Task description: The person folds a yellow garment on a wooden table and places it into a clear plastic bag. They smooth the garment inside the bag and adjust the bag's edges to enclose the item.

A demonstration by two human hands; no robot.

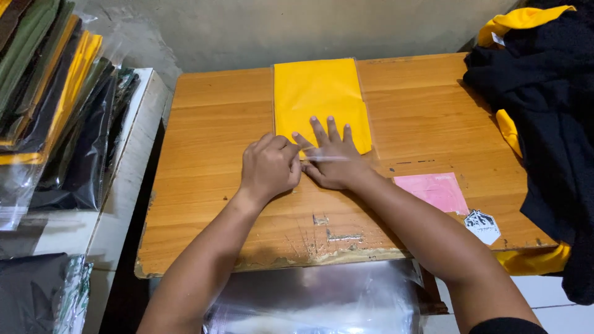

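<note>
A folded yellow garment (320, 99) in a clear plastic bag lies flat at the back middle of the wooden table (210, 124). My right hand (331, 158) presses flat on the bag's near end, fingers spread. My left hand (269, 166) is curled beside it, pinching the clear flap (328, 158) of the bag at the near edge.
A stack of bagged garments (55, 105) in yellow, green and black stands on a white shelf at left. A heap of black and yellow clothes (544, 111) covers the table's right side. A pink slip (433, 190) and a small sticker (481, 225) lie near the right front. Clear plastic bags (322, 303) sit below the front edge.
</note>
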